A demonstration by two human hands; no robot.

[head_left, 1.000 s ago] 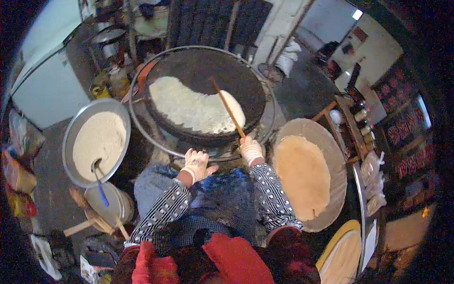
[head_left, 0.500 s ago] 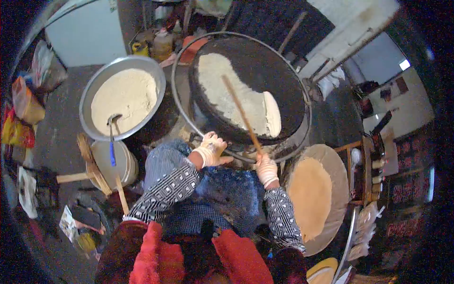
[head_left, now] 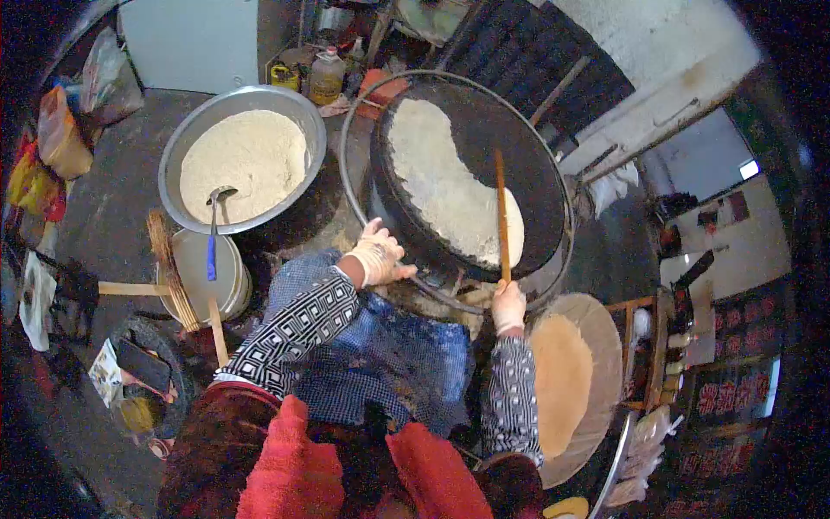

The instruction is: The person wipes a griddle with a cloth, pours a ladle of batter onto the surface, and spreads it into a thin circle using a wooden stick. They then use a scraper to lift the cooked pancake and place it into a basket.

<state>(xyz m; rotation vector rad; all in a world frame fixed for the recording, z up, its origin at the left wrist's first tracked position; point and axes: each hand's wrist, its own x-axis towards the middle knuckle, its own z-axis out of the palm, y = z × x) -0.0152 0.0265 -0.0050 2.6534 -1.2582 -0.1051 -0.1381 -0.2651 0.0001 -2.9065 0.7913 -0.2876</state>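
A large round black griddle [head_left: 519,138] carries a pale spread of batter [head_left: 441,186] across its left half. My right hand [head_left: 508,304], gloved, grips the lower end of a long wooden stick [head_left: 501,212] whose far end reaches over the batter. My left hand [head_left: 378,253], also gloved, rests on the griddle's near left rim with fingers spread, holding nothing. A metal ring [head_left: 350,186] encircles the griddle.
A big metal basin of batter [head_left: 186,147] with a blue-handled ladle [head_left: 210,233] stands left of the griddle, a white lidded bucket [head_left: 194,272] below it. A round tray with finished flatbreads [head_left: 562,381] lies at right. Bottles and bags crowd the far left; wooden sticks lie by the bucket.
The view has swung, so the griddle sits further right and up. My right hand has turned the stick from slanting to nearly upright over the batter. My left hand stays at the rim.
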